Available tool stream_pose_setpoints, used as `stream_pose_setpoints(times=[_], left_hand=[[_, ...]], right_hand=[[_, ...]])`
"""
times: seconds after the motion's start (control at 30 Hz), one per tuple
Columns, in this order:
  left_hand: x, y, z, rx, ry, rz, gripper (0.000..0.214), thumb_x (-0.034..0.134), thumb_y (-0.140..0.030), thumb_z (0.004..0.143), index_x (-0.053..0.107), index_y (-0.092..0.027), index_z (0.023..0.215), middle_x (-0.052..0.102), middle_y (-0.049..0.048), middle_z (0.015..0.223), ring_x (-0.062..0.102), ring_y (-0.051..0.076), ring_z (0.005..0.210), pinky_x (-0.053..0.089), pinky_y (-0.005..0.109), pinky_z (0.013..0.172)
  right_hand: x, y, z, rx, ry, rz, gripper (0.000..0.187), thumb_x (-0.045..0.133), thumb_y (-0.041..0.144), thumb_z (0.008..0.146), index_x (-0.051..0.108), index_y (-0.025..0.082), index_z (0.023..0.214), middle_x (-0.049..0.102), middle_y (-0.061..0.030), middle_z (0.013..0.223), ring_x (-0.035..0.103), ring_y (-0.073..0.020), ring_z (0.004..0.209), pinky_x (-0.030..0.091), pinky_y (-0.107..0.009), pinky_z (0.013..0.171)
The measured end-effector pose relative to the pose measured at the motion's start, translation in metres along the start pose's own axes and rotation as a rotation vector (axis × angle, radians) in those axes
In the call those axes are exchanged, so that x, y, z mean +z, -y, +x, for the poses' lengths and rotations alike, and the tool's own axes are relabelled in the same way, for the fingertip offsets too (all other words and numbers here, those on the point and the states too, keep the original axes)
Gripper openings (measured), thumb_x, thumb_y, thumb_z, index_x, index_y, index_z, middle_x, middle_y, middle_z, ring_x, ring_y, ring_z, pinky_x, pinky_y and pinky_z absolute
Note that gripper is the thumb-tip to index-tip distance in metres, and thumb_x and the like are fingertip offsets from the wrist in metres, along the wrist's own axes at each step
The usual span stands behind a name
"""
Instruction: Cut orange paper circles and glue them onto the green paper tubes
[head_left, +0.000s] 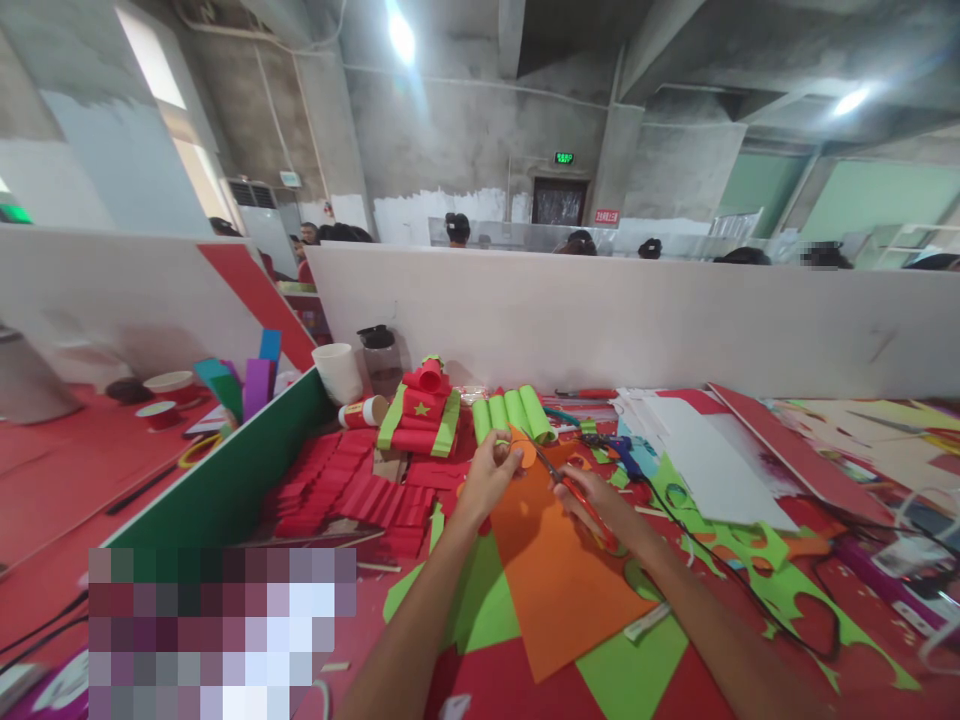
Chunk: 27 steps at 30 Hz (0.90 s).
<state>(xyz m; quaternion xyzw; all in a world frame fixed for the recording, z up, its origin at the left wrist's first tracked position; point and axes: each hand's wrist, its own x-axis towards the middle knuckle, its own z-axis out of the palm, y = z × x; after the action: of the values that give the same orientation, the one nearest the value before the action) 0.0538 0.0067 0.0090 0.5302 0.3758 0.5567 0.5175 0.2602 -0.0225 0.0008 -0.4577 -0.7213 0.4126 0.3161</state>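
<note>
Between the fingers of my left hand [491, 470] is a small round piece of orange paper [527, 455]. My right hand [589, 500] grips orange-handled scissors [579, 492], their blades pointing up and left at the edge of that piece. Below both hands a larger orange sheet [555, 590] lies over green paper [480, 600]. Just beyond my left hand stand several green paper rolls [517, 412]. A red and green paper model with a star [421, 408] is to their left.
Pleated red paper strips [337, 490] cover the left side, beside a green divider [225, 480]. A glue gun [626, 455], its cable and green offcuts [817, 620] lie to the right. A white partition [600, 320] closes off the back, near a white cup [337, 372].
</note>
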Motion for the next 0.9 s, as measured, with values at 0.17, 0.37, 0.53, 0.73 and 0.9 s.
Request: stream_pose_setpoints(times=[0.17,0.37,0.53,0.73,0.9], left_hand=[[0.003,0.000,-0.001,0.049,-0.049,-0.016,0.040,0.074,-0.048,0.074,0.050,-0.020,0.093,0.053,-0.0066,0.067,0.060,0.013,0.062,0.057,0.028,0.064],[0.005,0.001,-0.001,0.053,-0.070,-0.034,0.038,0.073,-0.046,0.075,0.050,-0.020,0.091,0.051,-0.0069,0.067,0.061,0.012,0.061,0.057,0.027,0.063],[0.006,0.003,0.000,0.042,-0.059,-0.037,0.041,0.075,-0.047,0.073,0.050,-0.021,0.092,0.053,-0.0068,0.066,0.061,0.012,0.059,0.055,0.026,0.061],[0.007,0.001,-0.003,0.027,-0.042,-0.031,0.042,0.076,-0.048,0.073,0.050,-0.021,0.092,0.054,-0.0069,0.064,0.059,0.012,0.057,0.055,0.026,0.060],[0.007,-0.001,-0.003,0.023,-0.038,-0.029,0.042,0.076,-0.048,0.074,0.050,-0.021,0.092,0.054,-0.0071,0.064,0.059,0.012,0.057,0.054,0.026,0.060]], right_hand=[[0.004,-0.006,0.002,0.009,-0.015,0.003,0.040,0.060,0.060,0.088,0.058,0.021,0.094,0.053,0.0039,0.062,0.049,-0.0111,0.045,0.036,-0.021,0.041],[0.008,-0.002,0.000,-0.016,-0.047,0.000,0.038,0.057,0.060,0.091,0.058,0.022,0.095,0.051,0.0044,0.062,0.048,-0.0117,0.046,0.036,-0.022,0.043],[0.010,0.003,-0.004,-0.089,-0.093,-0.071,0.035,0.053,0.057,0.095,0.058,0.023,0.096,0.050,0.0047,0.064,0.047,-0.0120,0.050,0.037,-0.023,0.048],[0.007,0.007,-0.004,-0.119,-0.091,-0.106,0.037,0.054,0.058,0.094,0.059,0.022,0.097,0.055,0.0022,0.071,0.049,-0.0133,0.056,0.039,-0.024,0.053],[0.003,0.006,-0.001,-0.064,-0.058,-0.086,0.039,0.058,0.060,0.091,0.059,0.021,0.094,0.048,0.0038,0.063,0.045,-0.0133,0.051,0.034,-0.023,0.049]])
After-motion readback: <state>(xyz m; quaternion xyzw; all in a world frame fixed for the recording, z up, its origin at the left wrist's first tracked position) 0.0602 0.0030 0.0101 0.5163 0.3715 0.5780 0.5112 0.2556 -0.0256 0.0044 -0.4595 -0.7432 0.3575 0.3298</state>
